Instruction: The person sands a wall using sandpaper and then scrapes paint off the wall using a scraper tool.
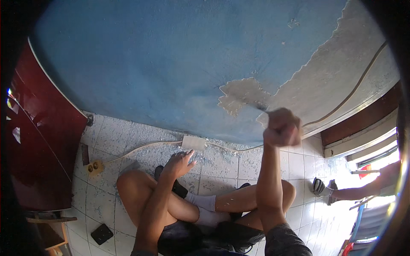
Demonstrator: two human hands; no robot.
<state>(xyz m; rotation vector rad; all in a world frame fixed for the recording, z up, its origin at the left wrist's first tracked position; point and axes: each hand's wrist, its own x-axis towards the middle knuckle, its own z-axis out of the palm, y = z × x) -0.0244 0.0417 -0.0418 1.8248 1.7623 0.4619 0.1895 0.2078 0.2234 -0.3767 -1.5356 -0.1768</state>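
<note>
My right hand point(283, 128) is raised before the wall, closed around a scraper-like tool point(260, 106). Motion blurs the hand and the tool, so its exact shape cannot be made out. The tool points left towards a bare grey patch point(241, 92) with ragged edges in the blue painted wall point(144, 64). To the right, a larger bare grey area point(339, 70) borders the blue paint. Nothing is in my left hand point(178, 164), its fingers spread above my crossed legs. A white rectangular box point(193, 143) lies by the wall's foot, just beyond those fingertips.
Paint flakes point(141, 134) litter the white floor tiles point(219, 180). A cable point(137, 148) links the box to a yellow double socket point(95, 167). Left stands a glossy red panel point(48, 128); a black flat object point(102, 234) lies below. Another person's sandalled foot point(321, 188) is at right.
</note>
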